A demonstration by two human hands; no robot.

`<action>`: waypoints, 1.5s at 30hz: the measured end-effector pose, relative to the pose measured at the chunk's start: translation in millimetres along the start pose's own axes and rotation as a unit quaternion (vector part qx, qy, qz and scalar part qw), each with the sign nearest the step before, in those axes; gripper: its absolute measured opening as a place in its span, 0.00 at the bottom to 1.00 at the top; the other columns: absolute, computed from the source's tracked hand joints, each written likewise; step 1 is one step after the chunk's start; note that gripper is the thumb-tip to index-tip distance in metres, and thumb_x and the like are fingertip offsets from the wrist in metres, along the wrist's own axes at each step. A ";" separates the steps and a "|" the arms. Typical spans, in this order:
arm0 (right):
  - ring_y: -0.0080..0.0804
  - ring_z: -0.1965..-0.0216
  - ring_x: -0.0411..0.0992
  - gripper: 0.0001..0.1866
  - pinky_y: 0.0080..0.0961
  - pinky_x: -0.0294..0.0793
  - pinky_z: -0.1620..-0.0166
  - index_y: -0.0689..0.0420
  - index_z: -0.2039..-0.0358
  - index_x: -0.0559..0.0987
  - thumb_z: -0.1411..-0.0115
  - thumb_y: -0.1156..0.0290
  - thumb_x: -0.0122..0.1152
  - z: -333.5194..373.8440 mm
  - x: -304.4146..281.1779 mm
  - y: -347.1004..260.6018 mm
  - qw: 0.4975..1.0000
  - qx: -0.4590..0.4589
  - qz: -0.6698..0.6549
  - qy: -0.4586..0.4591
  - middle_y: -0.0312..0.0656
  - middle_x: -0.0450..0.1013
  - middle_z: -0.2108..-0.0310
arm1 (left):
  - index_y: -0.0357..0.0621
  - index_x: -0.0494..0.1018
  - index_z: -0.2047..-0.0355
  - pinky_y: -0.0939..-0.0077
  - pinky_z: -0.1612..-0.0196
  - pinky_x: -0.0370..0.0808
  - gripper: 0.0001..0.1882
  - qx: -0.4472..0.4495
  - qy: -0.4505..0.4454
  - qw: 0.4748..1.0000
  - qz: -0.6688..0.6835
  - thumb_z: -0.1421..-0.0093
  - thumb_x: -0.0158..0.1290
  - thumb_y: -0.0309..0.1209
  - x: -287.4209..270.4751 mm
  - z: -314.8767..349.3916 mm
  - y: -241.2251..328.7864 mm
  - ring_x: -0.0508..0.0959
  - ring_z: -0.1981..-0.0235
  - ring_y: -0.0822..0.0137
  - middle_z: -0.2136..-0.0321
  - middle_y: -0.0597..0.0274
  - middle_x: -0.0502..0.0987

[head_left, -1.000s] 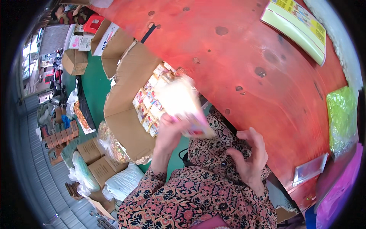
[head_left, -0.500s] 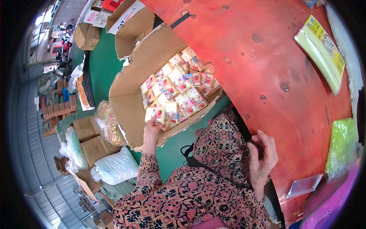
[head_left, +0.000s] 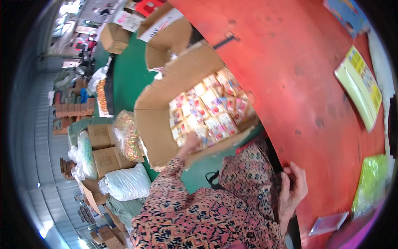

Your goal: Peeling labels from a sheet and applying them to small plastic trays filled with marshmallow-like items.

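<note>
A big open cardboard box [head_left: 150, 130] with torn flaps sits left of the red table. Inside it lie many small packets [head_left: 216, 108], cream coloured with red fruit pictures, piled flat and tilted. My left hand [head_left: 190, 143] reaches over the box's near edge onto the nearest packets; it is smeared by motion, and its fingertips are hard to make out. Whether it grips a packet does not show. My right hand [head_left: 292, 191] hovers at the near edge of the red table [head_left: 290, 103], fingers bent and apart from the thumb, holding nothing.
On the table's right lie a pale green and yellow pack [head_left: 360, 89], a bright green bag [head_left: 369, 182] and a clear flat case [head_left: 328, 224]. Left of the box, cartons [head_left: 105, 161], a white sack [head_left: 127, 181] and a bag of colourful pieces [head_left: 127, 135] crowd the green floor.
My left hand has moved from a packet at the box's near left corner rightward along the near side. The view has shifted. My right hand keeps its bent, empty pose.
</note>
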State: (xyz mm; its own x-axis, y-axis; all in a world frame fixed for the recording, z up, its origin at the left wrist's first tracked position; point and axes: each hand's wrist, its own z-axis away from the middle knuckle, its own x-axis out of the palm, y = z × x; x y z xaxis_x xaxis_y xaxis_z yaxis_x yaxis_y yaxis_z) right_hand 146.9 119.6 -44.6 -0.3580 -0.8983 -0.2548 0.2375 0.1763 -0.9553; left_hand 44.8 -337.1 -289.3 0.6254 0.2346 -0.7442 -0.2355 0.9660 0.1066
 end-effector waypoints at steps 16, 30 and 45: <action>0.33 0.73 0.73 0.11 0.23 0.72 0.68 0.65 0.64 0.76 0.50 0.84 0.60 -12.8 -8.0 7.6 0.994 -0.107 0.013 0.011 0.45 0.73 0.74 | 0.35 0.75 0.64 0.80 0.66 0.71 0.09 0.219 0.365 0.865 0.265 0.45 0.54 0.24 -194.6 67.0 193.7 0.74 0.68 0.72 0.70 0.58 0.76; 0.36 0.70 0.73 0.12 0.26 0.72 0.68 0.66 0.61 0.74 0.48 0.82 0.60 -4.9 -15.3 16.1 0.990 -0.136 -0.034 0.020 0.46 0.72 0.72 | 0.34 0.70 0.66 0.59 0.63 0.71 0.20 0.568 0.297 0.768 0.012 0.49 0.59 0.39 -151.5 87.3 593.9 0.73 0.64 0.50 0.68 0.47 0.71; 0.56 0.54 0.63 0.20 0.44 0.62 0.50 0.67 0.54 0.68 0.48 0.78 0.58 -67.4 -91.3 -23.5 0.893 -0.110 0.244 0.362 0.58 0.65 0.56 | 0.37 0.70 0.63 0.56 0.61 0.70 0.21 0.576 0.244 0.780 -0.009 0.54 0.63 0.34 -132.0 107.9 573.7 0.72 0.64 0.47 0.65 0.46 0.69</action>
State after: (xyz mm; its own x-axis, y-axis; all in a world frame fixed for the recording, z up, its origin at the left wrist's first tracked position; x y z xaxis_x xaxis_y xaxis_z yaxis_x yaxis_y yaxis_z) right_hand 113.1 224.6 -9.1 -0.7695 -0.2112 -0.6027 0.3703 0.6213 -0.6906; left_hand -92.6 197.9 -58.8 0.1973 0.4217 -0.8850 0.7711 0.4907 0.4057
